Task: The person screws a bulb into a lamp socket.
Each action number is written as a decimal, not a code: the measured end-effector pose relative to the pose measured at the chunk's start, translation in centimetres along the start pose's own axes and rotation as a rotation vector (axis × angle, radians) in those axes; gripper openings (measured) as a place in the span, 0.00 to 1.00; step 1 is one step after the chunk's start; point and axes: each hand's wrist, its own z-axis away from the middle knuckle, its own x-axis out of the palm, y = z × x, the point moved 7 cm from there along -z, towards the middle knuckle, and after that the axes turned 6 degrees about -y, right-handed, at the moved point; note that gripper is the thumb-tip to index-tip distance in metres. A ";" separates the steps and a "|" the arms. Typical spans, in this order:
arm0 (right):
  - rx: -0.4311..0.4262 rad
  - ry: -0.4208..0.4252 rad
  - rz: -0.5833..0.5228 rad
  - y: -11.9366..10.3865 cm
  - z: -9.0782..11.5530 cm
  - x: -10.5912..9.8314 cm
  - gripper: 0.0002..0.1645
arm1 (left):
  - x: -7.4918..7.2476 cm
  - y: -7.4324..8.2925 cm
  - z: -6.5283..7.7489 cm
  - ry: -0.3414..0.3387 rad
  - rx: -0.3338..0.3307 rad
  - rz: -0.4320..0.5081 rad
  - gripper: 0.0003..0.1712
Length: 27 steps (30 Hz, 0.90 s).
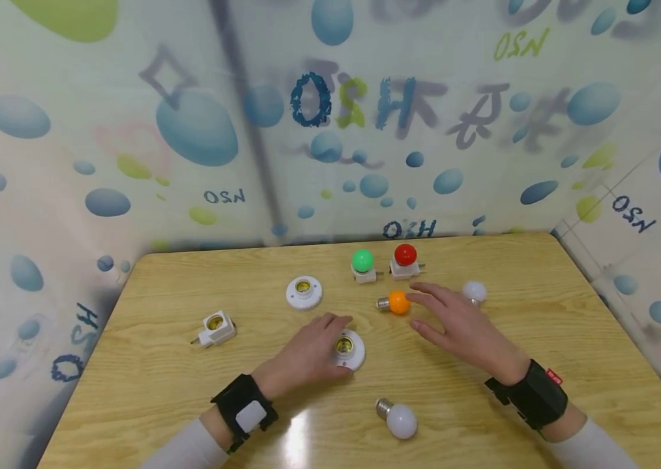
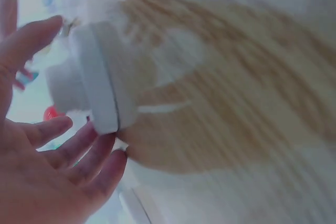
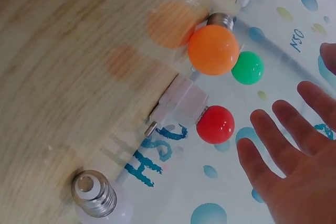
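My left hand spans a round white lamp socket on the table, thumb at its near edge and fingers at its far edge. In the left wrist view, the socket lies between thumb and fingertips, which touch the base rim. My right hand hovers with spread fingers beside an orange bulb, holding nothing. In the right wrist view the hand is apart from the orange bulb. A white bulb lies nearer the front edge.
A second round socket sits farther back. At left lies a white plug socket. Behind stand a green bulb and a red bulb in plug sockets. Another white bulb lies beyond my right hand. A patterned curtain borders the table.
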 end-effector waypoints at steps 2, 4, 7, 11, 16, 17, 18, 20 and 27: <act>-0.005 -0.013 -0.016 -0.3 0.2 0.2 0.31 | -0.4 -0.6 0.3 0.016 -0.015 0.077 0.50; -0.007 -0.027 -0.033 -0.7 0.4 0.3 0.31 | -1.0 -1.3 0.7 0.060 -0.024 0.144 0.47; -0.001 -0.057 -0.064 -1.3 0.7 0.4 0.32 | -2.2 -2.4 1.5 0.153 -0.019 0.198 0.42; 0.017 -0.112 -0.097 -2.1 1.3 0.9 0.32 | -3.4 -3.8 2.4 0.238 -0.041 0.216 0.36; 0.002 -0.199 -0.148 -3.5 1.8 2.1 0.33 | -4.4 -4.7 3.3 0.289 -0.088 0.273 0.32; -0.004 -0.219 -0.164 -3.9 1.8 2.3 0.33 | -4.6 -4.8 3.4 0.295 -0.090 0.281 0.31; -0.008 -0.242 -0.175 -4.2 1.9 2.6 0.34 | -4.7 -4.8 3.5 0.300 -0.091 0.285 0.31; -0.014 -0.281 -0.193 -4.7 2.0 3.0 0.34 | -4.8 -4.8 3.6 0.305 -0.095 0.289 0.30; -0.076 -0.387 -0.249 -6.5 2.8 4.3 0.33 | -4.7 -4.8 3.9 0.308 -0.111 0.301 0.29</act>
